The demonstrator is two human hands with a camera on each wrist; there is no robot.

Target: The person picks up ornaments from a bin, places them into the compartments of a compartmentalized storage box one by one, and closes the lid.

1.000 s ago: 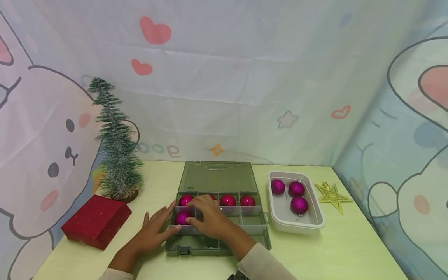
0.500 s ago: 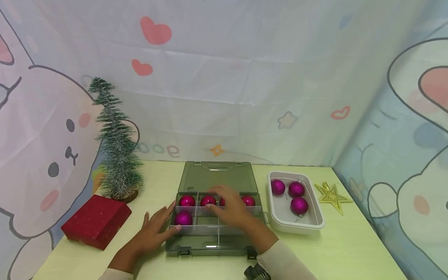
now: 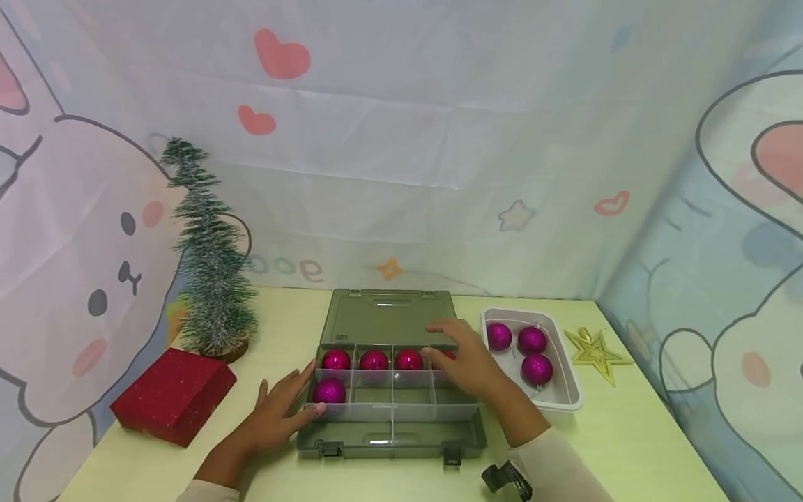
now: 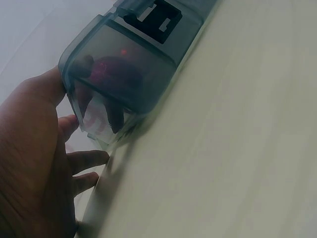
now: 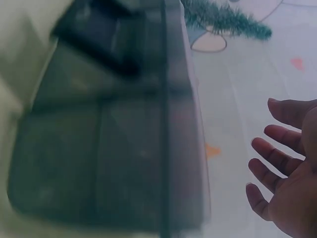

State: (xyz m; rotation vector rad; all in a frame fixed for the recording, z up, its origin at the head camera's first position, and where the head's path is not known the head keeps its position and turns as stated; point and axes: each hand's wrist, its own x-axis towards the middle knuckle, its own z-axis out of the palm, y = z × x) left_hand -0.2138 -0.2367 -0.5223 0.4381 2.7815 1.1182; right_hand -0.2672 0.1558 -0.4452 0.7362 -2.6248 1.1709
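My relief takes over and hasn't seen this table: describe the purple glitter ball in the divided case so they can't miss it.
On the pale yellow table, find the open grey-green divided case beside the left hand. In its middle row, go to the left end. The purple glitter ball there is that row's only ball; the balls in the row behind are shinier and redder.

The head camera looks forward and down over the desk (image 3: 627,432) from farther back; the left wrist camera sits close, the left hand (image 4: 32,144) at left of frame; the right wrist camera, also close, shows the tree (image 5: 225,20) sideways at upper right; all three views share the divided box (image 3: 383,322)
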